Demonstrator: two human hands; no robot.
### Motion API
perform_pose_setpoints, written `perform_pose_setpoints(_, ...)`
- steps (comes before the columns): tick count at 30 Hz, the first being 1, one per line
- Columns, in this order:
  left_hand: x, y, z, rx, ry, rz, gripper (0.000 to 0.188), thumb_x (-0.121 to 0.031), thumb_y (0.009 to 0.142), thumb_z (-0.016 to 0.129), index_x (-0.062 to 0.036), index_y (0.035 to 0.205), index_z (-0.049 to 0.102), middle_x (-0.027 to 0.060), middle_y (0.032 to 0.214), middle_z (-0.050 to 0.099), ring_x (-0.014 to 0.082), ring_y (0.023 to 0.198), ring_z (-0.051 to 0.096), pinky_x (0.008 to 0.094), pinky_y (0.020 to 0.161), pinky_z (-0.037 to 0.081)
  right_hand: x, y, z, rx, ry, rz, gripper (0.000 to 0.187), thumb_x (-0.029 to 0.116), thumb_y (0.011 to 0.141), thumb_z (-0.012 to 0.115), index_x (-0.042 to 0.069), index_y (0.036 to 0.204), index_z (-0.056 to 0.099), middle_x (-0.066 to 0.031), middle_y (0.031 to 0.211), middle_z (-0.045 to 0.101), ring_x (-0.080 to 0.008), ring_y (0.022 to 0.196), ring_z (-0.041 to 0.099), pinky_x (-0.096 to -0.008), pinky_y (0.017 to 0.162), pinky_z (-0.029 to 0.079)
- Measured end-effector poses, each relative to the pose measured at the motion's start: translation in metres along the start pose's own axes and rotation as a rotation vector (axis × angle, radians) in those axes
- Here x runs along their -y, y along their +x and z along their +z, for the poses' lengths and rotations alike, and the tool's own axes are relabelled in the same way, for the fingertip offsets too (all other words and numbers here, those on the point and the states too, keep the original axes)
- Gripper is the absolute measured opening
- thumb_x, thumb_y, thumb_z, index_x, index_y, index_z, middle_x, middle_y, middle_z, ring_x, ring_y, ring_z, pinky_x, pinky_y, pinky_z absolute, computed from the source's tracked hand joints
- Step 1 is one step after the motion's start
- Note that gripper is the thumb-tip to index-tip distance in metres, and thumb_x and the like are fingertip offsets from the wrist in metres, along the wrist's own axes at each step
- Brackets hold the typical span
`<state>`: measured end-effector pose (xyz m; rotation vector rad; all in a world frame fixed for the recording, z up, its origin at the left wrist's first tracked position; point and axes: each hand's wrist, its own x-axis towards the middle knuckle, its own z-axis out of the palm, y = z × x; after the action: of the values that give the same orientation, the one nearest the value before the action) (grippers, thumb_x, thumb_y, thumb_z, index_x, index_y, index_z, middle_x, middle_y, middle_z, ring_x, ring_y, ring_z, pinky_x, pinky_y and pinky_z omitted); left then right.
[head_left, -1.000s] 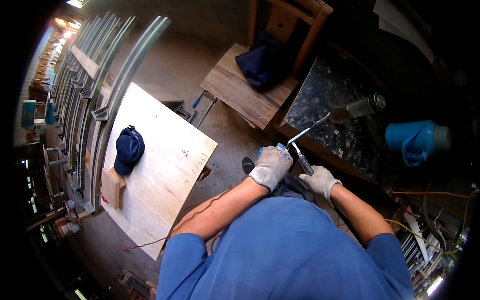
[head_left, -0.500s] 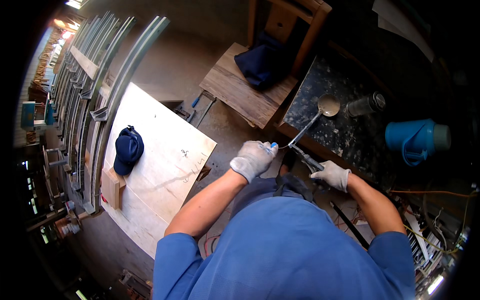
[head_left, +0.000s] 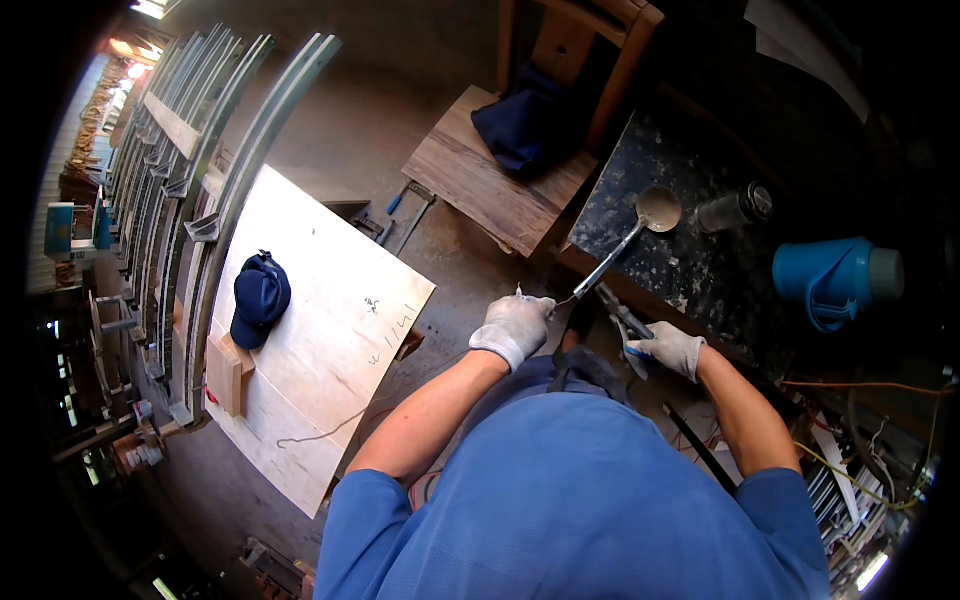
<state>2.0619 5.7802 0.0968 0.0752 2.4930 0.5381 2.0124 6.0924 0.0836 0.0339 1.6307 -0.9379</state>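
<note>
My left hand (head_left: 515, 328), in a pale work glove, is closed in a pinch on a thin wire (head_left: 566, 300) close to the end of a ladle's handle. A thin wire tail (head_left: 318, 437) shows left of that hand, above a pale board. The ladle (head_left: 658, 209) rests with its round bowl on a dark speckled table, its handle reaching past the edge toward my hands. In my gloved right hand (head_left: 668, 348) are pliers (head_left: 628, 320), their handles spread and jaws near the ladle's handle end, apart from the wire. The wire's hold on the ladle is too small to make out.
On the pale board (head_left: 330, 300) lie a dark blue cap (head_left: 261, 298) and a wood block (head_left: 228, 378). A wooden chair (head_left: 500, 180) holds a dark blue bag (head_left: 520, 125). The speckled table (head_left: 630, 170) bears a jar (head_left: 735, 208) and a blue thermos (head_left: 825, 280). Metal rails (head_left: 270, 120) stand left.
The pliers have come away from the wire by the ladle's handle, and their handles have spread. My left hand has turned and shifted slightly; a wire tail now shows over the board.
</note>
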Motion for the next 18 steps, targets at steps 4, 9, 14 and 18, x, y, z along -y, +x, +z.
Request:
perform_pose_setpoints(4,-0.004,-0.001,-0.002,0.020,-0.151,-0.067,0.031,-0.034,0.099,0.059,-0.0198,0.122,0.074,0.0125,0.111,0.075,0.0345,0.103,0.071,0.0449,0.093,0.055,-0.006,0.031,0.026,-0.245,0.404,-0.082,0.022,0.024,0.100,0.068,0.004,0.109,0.069,-0.0051,0.085,0.069,-0.0160,0.079,0.069,-0.0305,0.069,0.055)
perform_pose_setpoints(9,-0.010,0.000,-0.002,0.068,-0.293,-0.077,0.032,-0.036,0.098,0.061,-0.0167,0.119,0.076,0.0137,0.111,0.075,0.0353,0.104,0.071,0.0433,0.095,0.055,0.031,0.072,0.053,-0.698,0.674,-0.221,0.018,0.019,0.093,0.075,0.004,0.098,0.065,-0.0049,0.076,0.068,-0.0141,0.057,0.062,-0.0291,0.052,0.048)
perform_pose_setpoints(14,-0.014,0.001,0.010,0.044,-0.347,-0.015,0.033,-0.036,0.097,0.061,-0.0147,0.118,0.076,0.0150,0.110,0.075,0.0367,0.103,0.071,0.0431,0.094,0.056,0.047,0.102,0.058,-0.790,1.023,-0.266,0.017,0.007,0.087,0.080,0.002,0.091,0.064,-0.0079,0.071,0.066,-0.0173,0.054,0.063,-0.0308,0.047,0.049)
perform_pose_setpoints(18,-0.021,-0.001,0.006,0.093,-0.317,-0.039,0.032,-0.035,0.097,0.061,-0.0154,0.117,0.077,0.0154,0.110,0.075,0.0368,0.102,0.071,0.0437,0.093,0.056,0.053,0.099,0.059,-0.734,1.136,-0.155,0.015,0.002,0.087,0.078,0.000,0.090,0.064,-0.0100,0.071,0.066,-0.0200,0.055,0.065,-0.0326,0.046,0.051)
